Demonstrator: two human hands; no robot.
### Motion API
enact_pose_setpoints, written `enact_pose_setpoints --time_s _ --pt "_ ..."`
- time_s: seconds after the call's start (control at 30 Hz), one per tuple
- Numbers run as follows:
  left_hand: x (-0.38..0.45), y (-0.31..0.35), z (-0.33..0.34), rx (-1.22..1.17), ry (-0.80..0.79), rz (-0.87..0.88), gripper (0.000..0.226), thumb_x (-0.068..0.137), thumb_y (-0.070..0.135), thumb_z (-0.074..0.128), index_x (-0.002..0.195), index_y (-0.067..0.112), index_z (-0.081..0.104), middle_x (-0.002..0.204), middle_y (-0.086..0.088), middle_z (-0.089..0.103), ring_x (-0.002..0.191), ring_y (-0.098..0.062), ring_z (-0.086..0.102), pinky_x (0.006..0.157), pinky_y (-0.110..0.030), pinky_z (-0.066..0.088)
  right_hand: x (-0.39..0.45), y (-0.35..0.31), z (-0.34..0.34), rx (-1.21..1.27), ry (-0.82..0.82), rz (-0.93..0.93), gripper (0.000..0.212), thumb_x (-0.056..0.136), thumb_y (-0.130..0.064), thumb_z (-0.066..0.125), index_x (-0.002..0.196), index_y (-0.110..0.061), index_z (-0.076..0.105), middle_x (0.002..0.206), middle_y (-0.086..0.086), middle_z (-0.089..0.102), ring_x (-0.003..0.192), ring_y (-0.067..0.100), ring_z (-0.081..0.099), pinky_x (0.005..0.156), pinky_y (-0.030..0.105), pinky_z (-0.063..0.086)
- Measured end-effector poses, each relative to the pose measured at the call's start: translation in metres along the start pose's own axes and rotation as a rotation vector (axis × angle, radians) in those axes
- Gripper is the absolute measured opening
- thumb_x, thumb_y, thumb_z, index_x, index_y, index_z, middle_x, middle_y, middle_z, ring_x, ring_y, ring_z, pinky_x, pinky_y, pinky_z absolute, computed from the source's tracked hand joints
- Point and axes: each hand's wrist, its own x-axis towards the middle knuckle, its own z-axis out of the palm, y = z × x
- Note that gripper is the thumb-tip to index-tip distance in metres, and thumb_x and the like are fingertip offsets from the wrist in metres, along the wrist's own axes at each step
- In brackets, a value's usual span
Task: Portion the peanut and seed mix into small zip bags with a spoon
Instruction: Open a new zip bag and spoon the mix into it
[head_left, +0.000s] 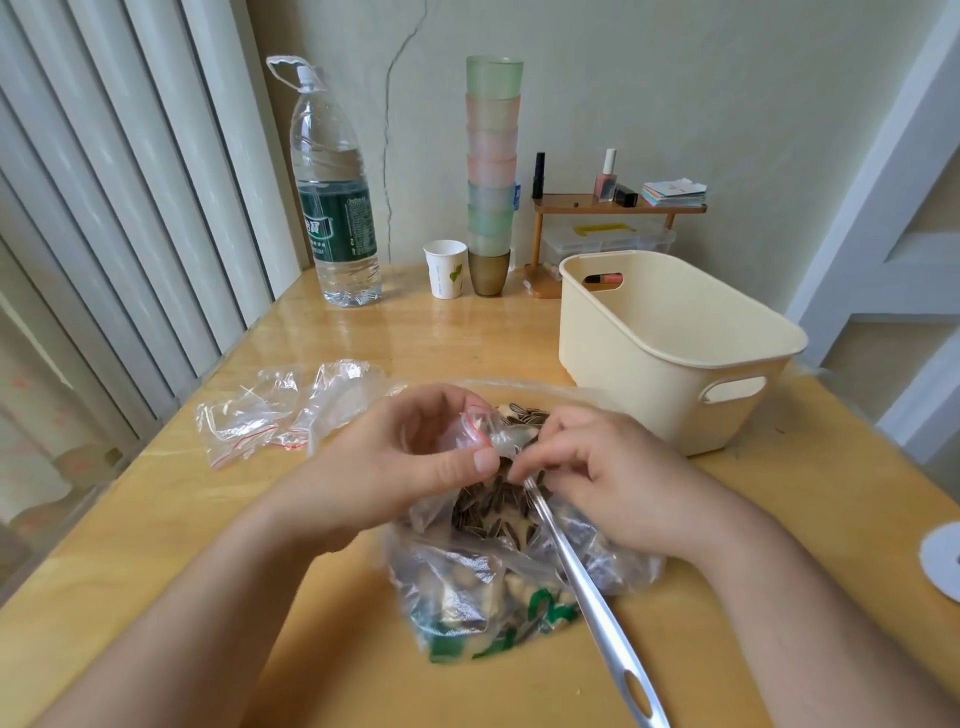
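Note:
A large clear plastic bag (467, 587) of striped sunflower seeds and peanuts lies open on the wooden table (156, 545) in front of me. Over its mouth, my left hand (400, 457) and my right hand (613, 478) both pinch a small zip bag (493, 434) with a red seal line, which holds some seeds. A metal spoon (587, 587) rests with its bowl in the mix and its handle slanting toward me, passing just under my right fingers. Whether those fingers grip the spoon cannot be told.
Several empty small zip bags (249, 415) lie to the left. A cream plastic basket (675, 353) stands at the right. At the back are a large water bottle (335, 208), a paper cup (445, 268), stacked tumblers (492, 171) and a small shelf (618, 205) with cosmetics.

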Motion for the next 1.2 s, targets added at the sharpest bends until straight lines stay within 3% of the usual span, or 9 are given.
enact_pose_setpoints --time_s 0.13,0.3,0.4,0.5,0.63,0.8,0.93,1.0,1.2 --pt "-0.003 0.003 -0.016 0.056 -0.012 -0.190 0.046 0.077 0.036 0.085 0.113 0.010 0.072 0.102 -0.008 0.077 0.098 -0.024 0.075 0.079 -0.032 0.057 -0.001 -0.004 0.005 -0.154 -0.149 0.008 0.032 0.099 -0.019 0.065 0.103 -0.048 0.077 0.096 -0.017 0.050 0.096 -0.003 0.049 0.083 0.020 0.041" --pt "0.003 -0.005 -0.030 0.260 0.228 -0.194 0.094 0.044 0.076 0.088 0.120 0.023 0.072 0.116 0.002 0.076 0.107 -0.012 0.072 0.084 -0.029 0.054 0.005 -0.002 0.011 -0.130 0.021 -0.022 0.029 0.097 -0.015 0.067 0.102 -0.043 0.073 0.101 -0.023 0.057 0.097 -0.003 0.056 0.087 0.028 0.049" --pt "0.005 -0.009 -0.023 0.312 0.277 -0.202 0.080 0.042 0.081 0.086 0.105 0.034 0.072 0.119 0.009 0.073 0.116 -0.005 0.066 0.096 -0.029 0.053 0.007 0.004 0.011 -0.110 0.213 -0.060 0.031 0.098 -0.010 0.061 0.105 -0.039 0.068 0.104 -0.021 0.062 0.097 0.006 0.060 0.086 0.037 0.052" --pt "0.008 -0.011 -0.011 0.490 0.219 -0.265 0.064 0.057 0.078 0.086 0.103 0.036 0.070 0.132 0.016 0.063 0.113 -0.006 0.063 0.094 -0.027 0.051 0.007 0.002 0.008 -0.086 0.324 -0.039 0.017 0.104 -0.019 0.056 0.108 -0.031 0.067 0.095 -0.017 0.060 0.084 0.004 0.056 0.075 0.027 0.045" --pt "0.013 -0.022 0.001 0.686 0.102 -0.312 0.065 0.064 0.078 0.079 0.108 0.030 0.073 0.146 0.021 0.045 0.143 -0.009 0.040 0.109 -0.032 0.043 0.004 -0.006 0.005 -0.039 0.452 -0.072 0.019 0.107 -0.030 0.050 0.101 -0.022 0.066 0.082 -0.015 0.060 0.075 0.006 0.053 0.069 0.027 0.040" --pt "0.018 -0.025 0.000 0.593 0.232 -0.338 0.055 0.065 0.069 0.086 0.098 0.027 0.071 0.099 0.012 0.076 0.092 -0.009 0.072 0.086 -0.039 0.062 0.001 -0.008 0.005 0.011 0.419 0.029 0.028 0.106 -0.043 0.046 0.087 -0.026 0.056 0.062 -0.011 0.058 0.067 0.010 0.059 0.058 0.024 0.044" --pt "0.023 -0.024 0.002 0.494 0.325 -0.307 0.043 0.072 0.056 0.090 0.091 0.021 0.074 0.078 0.003 0.075 0.064 -0.010 0.071 0.062 -0.031 0.062 0.003 -0.004 0.006 -0.020 0.368 0.125 0.036 0.107 -0.047 0.045 0.089 -0.021 0.061 0.065 -0.004 0.063 0.065 0.014 0.061 0.065 0.041 0.052" --pt "0.027 -0.025 0.002 0.342 0.375 -0.262 0.036 0.076 0.045 0.091 0.083 0.015 0.072 0.065 0.006 0.066 0.050 -0.004 0.059 0.047 -0.019 0.047 0.003 -0.004 0.005 -0.015 0.389 0.136 0.036 0.107 -0.046 0.045 0.089 -0.018 0.060 0.066 -0.004 0.062 0.066 0.017 0.060 0.065 0.040 0.052" --pt "0.031 -0.024 0.006 -0.010 0.374 -0.182 0.028 0.084 0.032 0.084 0.075 0.014 0.064 0.053 0.018 0.056 0.048 0.000 0.050 0.051 -0.019 0.038 0.005 -0.003 0.003 -0.002 0.357 0.202 0.039 0.107 -0.044 0.042 0.076 -0.022 0.047 0.067 -0.004 0.056 0.068 0.018 0.055 0.062 0.037 0.038"
